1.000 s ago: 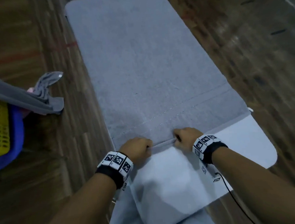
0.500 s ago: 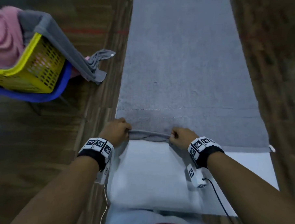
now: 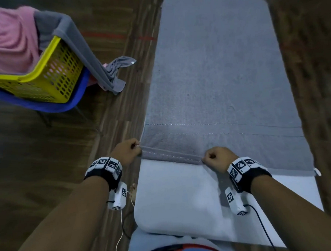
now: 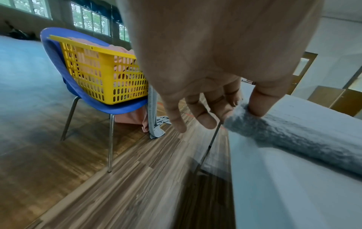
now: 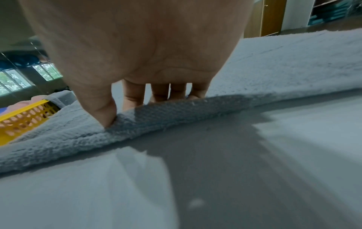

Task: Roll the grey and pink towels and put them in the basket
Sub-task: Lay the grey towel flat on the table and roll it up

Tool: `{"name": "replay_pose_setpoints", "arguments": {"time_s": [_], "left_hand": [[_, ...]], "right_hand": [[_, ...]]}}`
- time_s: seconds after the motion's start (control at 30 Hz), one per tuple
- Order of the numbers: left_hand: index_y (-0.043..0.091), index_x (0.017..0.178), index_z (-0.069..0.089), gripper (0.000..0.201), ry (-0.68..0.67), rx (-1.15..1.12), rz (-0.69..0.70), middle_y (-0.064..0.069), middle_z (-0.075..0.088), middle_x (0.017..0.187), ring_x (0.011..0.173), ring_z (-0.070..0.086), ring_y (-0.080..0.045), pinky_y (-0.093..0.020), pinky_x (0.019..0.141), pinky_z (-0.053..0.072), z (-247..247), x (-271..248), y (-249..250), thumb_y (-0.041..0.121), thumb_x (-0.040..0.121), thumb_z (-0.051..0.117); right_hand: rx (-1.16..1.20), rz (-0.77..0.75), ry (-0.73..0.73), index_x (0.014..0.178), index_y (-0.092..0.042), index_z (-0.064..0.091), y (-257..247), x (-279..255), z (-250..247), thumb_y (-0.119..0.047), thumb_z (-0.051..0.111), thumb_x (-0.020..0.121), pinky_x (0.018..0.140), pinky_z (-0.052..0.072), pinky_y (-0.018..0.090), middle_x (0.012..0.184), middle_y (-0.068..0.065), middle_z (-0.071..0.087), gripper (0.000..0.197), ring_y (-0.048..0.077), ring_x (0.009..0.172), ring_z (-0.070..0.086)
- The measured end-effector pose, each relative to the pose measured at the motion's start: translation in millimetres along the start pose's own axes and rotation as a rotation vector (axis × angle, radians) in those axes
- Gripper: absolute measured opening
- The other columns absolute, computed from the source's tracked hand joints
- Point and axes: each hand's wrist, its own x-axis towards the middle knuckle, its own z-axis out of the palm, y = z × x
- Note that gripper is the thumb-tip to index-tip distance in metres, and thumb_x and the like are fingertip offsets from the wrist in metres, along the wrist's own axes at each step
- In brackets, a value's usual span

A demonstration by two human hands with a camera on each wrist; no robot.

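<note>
Towel edge pinched at two points.
Grey towel [image 3: 213,70] is spread flat on the white table [image 3: 183,200]; its near hem is pinched by left hand [image 3: 127,151] at the corner and right hand [image 3: 217,158] mid-edge.

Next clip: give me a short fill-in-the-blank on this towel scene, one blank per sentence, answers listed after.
1. Both the left hand and the right hand pinch the near edge of the ____ towel.
2. That towel lies spread on a ____ table.
3. The yellow basket sits on a ____ chair.
4. A ____ towel lies in the basket.

Missing words: grey; white; blue; pink
</note>
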Motion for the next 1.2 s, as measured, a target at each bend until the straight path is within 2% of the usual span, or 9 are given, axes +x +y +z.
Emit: {"name": "replay_pose_setpoints", "arguments": {"time_s": [0.1,0.23,0.3,0.37,0.5,0.77,0.83,0.97,1.2], "left_hand": [[0.020,0.074,0.058,0.018,-0.032,0.045,-0.036,-0.001,0.063,0.077,0.078,0.060,-0.023,-0.027,0.061,0.039,4.4,6.0,-14.3,0.026,0.091,0.060],[0.015,0.093,0.054,0.018,0.121,0.204,-0.039,-0.003,0.058,0.091,0.080,0.059,-0.029,-0.034,0.069,0.047,14.1,4.8,-15.8,0.032,0.091,0.059],[0.018,0.105,0.055,0.022,0.282,0.306,0.084,-0.007,0.054,0.103,0.082,0.057,-0.032,-0.038,0.071,0.051,20.1,-1.6,-4.9,0.026,0.086,0.062],[0.019,0.109,0.059,0.029,0.317,0.294,0.251,-0.010,0.056,0.111,0.088,0.058,-0.033,-0.041,0.075,0.051,32.1,-10.0,16.9,0.021,0.081,0.063],[0.022,0.114,0.057,0.027,0.131,0.553,0.469,-0.005,0.057,0.115,0.101,0.056,-0.029,-0.039,0.084,0.045,71.7,-32.2,63.0,0.028,0.088,0.051],[0.005,0.135,0.040,0.049,0.124,0.884,0.123,-0.015,0.054,0.131,0.118,0.053,-0.035,-0.049,0.101,0.037,116.5,-59.8,105.7,0.029,0.092,0.047],[0.008,0.130,0.045,0.042,0.122,0.880,0.097,-0.014,0.057,0.129,0.118,0.053,-0.033,-0.048,0.102,0.035,117.6,-57.7,116.7,0.027,0.093,0.044],[0.015,0.124,0.047,0.034,0.099,0.825,0.009,-0.011,0.063,0.123,0.115,0.054,-0.030,-0.045,0.098,0.037,114.1,-45.1,138.0,0.030,0.095,0.043],[0.007,0.141,0.031,0.058,0.009,0.937,-0.173,-0.018,0.057,0.129,0.122,0.048,-0.035,-0.043,0.102,0.039,140.8,-40.4,158.2,0.036,0.092,0.048]], "right_hand": [[-0.026,-0.005,0.056,0.062,-0.011,0.061,-2.0,1.3,-2.3,-0.034,0.061,0.086,0.063,0.036,0.020,0.068,0.005,0.064,0.033,0.013,0.062,0.057],[-0.091,0.029,0.066,0.065,-0.018,0.056,-2.3,5.0,0.0,-0.041,0.057,0.089,0.058,0.039,0.025,0.066,-0.002,0.060,0.034,0.015,0.064,0.056],[-0.129,0.058,0.062,0.067,-0.020,0.056,-1.6,7.4,1.4,-0.044,0.056,0.090,0.054,0.037,0.023,0.064,-0.005,0.059,0.033,0.012,0.062,0.054],[-0.147,0.086,0.056,0.069,-0.020,0.056,-0.6,9.4,1.6,-0.046,0.057,0.089,0.052,0.036,0.022,0.065,-0.004,0.059,0.033,0.011,0.062,0.055],[-0.125,0.025,0.078,0.069,-0.023,0.053,2.8,8.1,1.5,-0.048,0.061,0.086,0.054,0.040,0.024,0.067,-0.005,0.060,0.031,0.012,0.063,0.055],[-0.398,-0.123,0.040,0.079,-0.027,0.052,54.0,-20.9,-20.9,-0.028,0.061,0.085,0.068,0.042,0.028,0.085,-0.001,0.059,0.012,0.021,0.078,0.055],[-0.416,-0.094,0.050,0.089,-0.026,0.057,76.1,-30.5,-32.1,-0.024,0.059,0.086,0.073,0.047,0.030,0.096,0.003,0.063,0.004,0.023,0.085,0.057],[-0.451,-0.018,0.061,0.112,-0.021,0.061,120.7,-49.1,-53.2,-0.020,0.057,0.088,0.087,0.048,0.035,0.115,0.007,0.061,0.024,0.028,0.103,0.058],[-0.551,0.148,0.070,0.107,-0.024,0.064,184.2,-81.2,-91.6,-0.016,0.051,0.090,0.086,0.047,0.036,0.115,0.007,0.059,0.022,0.029,0.103,0.058]]}}
